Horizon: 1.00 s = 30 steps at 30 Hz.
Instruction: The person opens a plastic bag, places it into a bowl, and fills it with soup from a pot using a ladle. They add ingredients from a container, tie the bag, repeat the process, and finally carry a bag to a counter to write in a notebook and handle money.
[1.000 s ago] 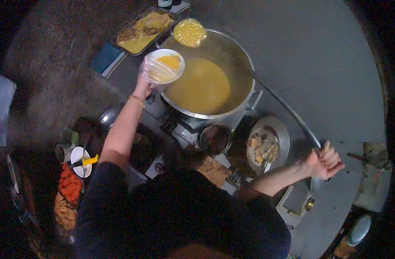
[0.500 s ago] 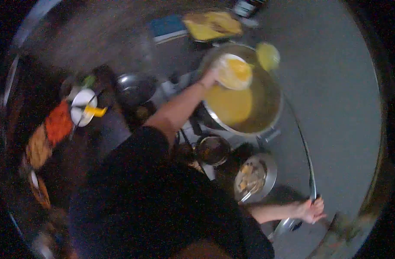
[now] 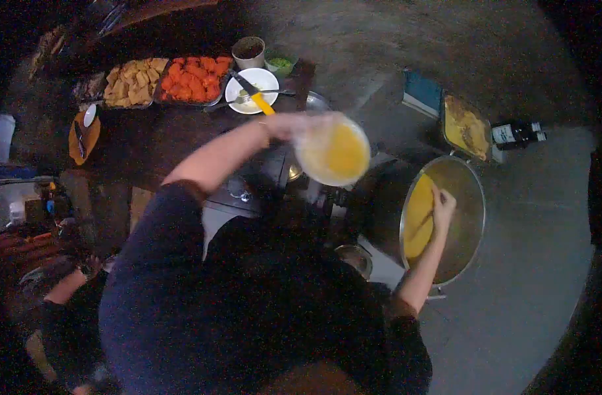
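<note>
Dim grey concrete floor (image 3: 511,316), dark low table (image 3: 156,135) along the far side.

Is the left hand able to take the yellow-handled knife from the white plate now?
Probably not yet: the left hand holds a bowl of yellow soup, so it is full. The knife lies uncovered on the white plate just beyond, otherwise unblocked.
</note>
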{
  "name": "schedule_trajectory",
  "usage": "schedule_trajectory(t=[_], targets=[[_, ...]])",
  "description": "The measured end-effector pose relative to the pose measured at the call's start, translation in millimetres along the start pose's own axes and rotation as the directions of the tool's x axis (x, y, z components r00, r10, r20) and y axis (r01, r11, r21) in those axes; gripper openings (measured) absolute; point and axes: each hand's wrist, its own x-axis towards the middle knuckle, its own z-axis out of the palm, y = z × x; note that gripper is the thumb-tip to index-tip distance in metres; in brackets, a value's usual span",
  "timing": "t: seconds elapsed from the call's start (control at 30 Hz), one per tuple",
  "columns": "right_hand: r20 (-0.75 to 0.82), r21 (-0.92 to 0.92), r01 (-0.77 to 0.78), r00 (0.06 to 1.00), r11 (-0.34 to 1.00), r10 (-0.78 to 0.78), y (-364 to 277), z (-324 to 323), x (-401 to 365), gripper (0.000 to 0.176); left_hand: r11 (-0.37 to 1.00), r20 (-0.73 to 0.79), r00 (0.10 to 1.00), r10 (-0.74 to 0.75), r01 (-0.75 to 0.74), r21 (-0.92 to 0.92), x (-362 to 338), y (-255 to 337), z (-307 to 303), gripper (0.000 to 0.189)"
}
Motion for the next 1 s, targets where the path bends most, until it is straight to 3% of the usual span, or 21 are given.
schedule_trajectory(t=[0.03,0.1,0.17,0.2,0.23,0.3,0.37,0.4,0.43,0.47,0.5,0.53,0.57,0.63,0.77,0.83,0.87,0.9,0.93,0.97,1.0], targets=[[0.121,-0.055,-0.085,0.988,0.995,0.092,-4.9,10.1,11.3,0.032,0.999,-0.029,0.999,0.045,-0.045,0.004,-17.7,-14.7,-25.6,0.057],[0.102,-0.063,-0.098,0.989,0.993,0.104,-3.4,32.2,23.9,0.033,0.998,-0.168,0.986,0.003,0.009,0.066,-71.7,-0.4,-37.7,0.054],[0.09,-0.068,-0.101,0.99,0.993,0.106,-30.5,52.2,28.2,0.033,0.999,-0.191,0.981,-0.038,0.043,0.021,-115.0,17.0,-37.8,0.053],[-0.065,-0.327,0.079,0.992,0.942,-0.105,-54.5,61.5,27.7,0.032,0.996,-0.211,0.974,-0.085,0.082,-0.024,-135.8,19.3,-42.6,0.051],[-0.15,-0.584,0.2,0.926,0.787,-0.347,-88.1,81.8,31.5,0.032,0.996,-0.217,0.972,-0.086,0.078,-0.043,-153.7,5.4,-70.5,0.051],[-0.186,-0.169,0.366,0.9,0.915,-0.395,-175.6,141.6,34.1,0.029,0.968,-0.198,0.957,-0.214,0.181,-0.172,-185.1,-23.2,-112.2,0.049],[0.055,0.188,0.462,0.876,0.867,-0.478,-234.4,229.1,21.5,0.024,0.983,-0.249,0.952,-0.18,0.164,-0.083,-207.9,-17.1,-111.4,0.048],[0.184,0.364,0.593,0.71,0.718,-0.68,-257.5,276.8,18.7,0.023,0.971,-0.237,0.941,-0.24,0.236,-0.043,-219.6,-1.2,-100.9,0.047],[0.279,0.536,0.558,0.591,0.634,-0.757,-285.4,319.4,8.0,0.025,0.952,-0.223,0.928,-0.299,0.306,-0.007,-229.0,4.1,-98.8,0.047],[0.485,0.623,0.369,0.51,0.69,-0.711,-327.9,338.3,-9.4,0.029,0.955,-0.211,0.933,-0.291,0.296,-0.008,-236.1,-11.6,-112.7,0.047],[0.528,0.66,0.343,0.42,0.668,-0.738,-346.1,366.9,-16.8,0.032,0.97,-0.199,0.951,-0.237,0.242,0.0,-240.4,-30.6,-128.3,0.046],[0.458,0.696,0.477,0.282,0.537,-0.843,-351.7,398.9,-15.1,0.033,0.982,-0.187,0.965,-0.186,0.19,0.005,-246.5,-43.0,-138.5,0.045],[0.461,0.7,0.472,0.275,0.536,-0.844,-359.0,411.0,-14.0,0.033,0.982,-0.193,0.963,-0.186,0.189,-0.002,-253.3,-43.6,-140.2,0.045],[0.699,0.67,0.159,0.196,0.725,-0.688,-369.8,431.6,-16.0,0.031,0.954,-0.171,0.944,-0.282,0.295,0.053,-266.4,-48.3,-145.6,0.046],[0.7,0.669,0.131,0.219,0.732,-0.68,-369.1,441.7,-21.4,0.022,0.987,-0.24,0.965,-0.107,0.073,-0.145,-283.7,-89.5,-164.6,0.05],[0.734,0.623,0.181,0.201,0.761,-0.649,-361.3,438.6,-18.9,0.02,0.973,-0.346,0.91,-0.227,0.197,-0.12,-291.3,-101.7,-164.7,0.052],[0.737,0.563,0.329,0.214,0.758,-0.641,-351.3,437.9,-20.5,0.019,0.972,-0.346,0.91,-0.23,0.195,-0.133,-293.5,-108.0,-155.6,0.052],[0.738,0.489,0.469,0.227,0.735,-0.636,-340.1,439.0,-24.4,0.019,0.94,-0.433,0.856,-0.282,0.157,-0.303,-294.3,-114.8,-141.6,0.056],[0.757,0.488,0.303,0.321,0.819,-0.57,-318.9,446.4,-33.0,0.019,0.884,-0.502,0.793,-0.345,0.096,-0.457,-293.0,-118.2,-134.7,0.061],[0.764,0.481,0.3,0.316,0.824,-0.562,-300.7,455.9,-41.0,0.019,0.88,-0.497,0.795,-0.346,0.092,-0.466,-290.5,-135.5,-140.5,0.061],[0.782,0.459,0.271,0.328,0.846,-0.53,-285.1,467.6,-50.0,0.019,0.877,-0.552,0.722,-0.417,0.161,-0.453,-287.5,-169.2,-151.1,0.065]])
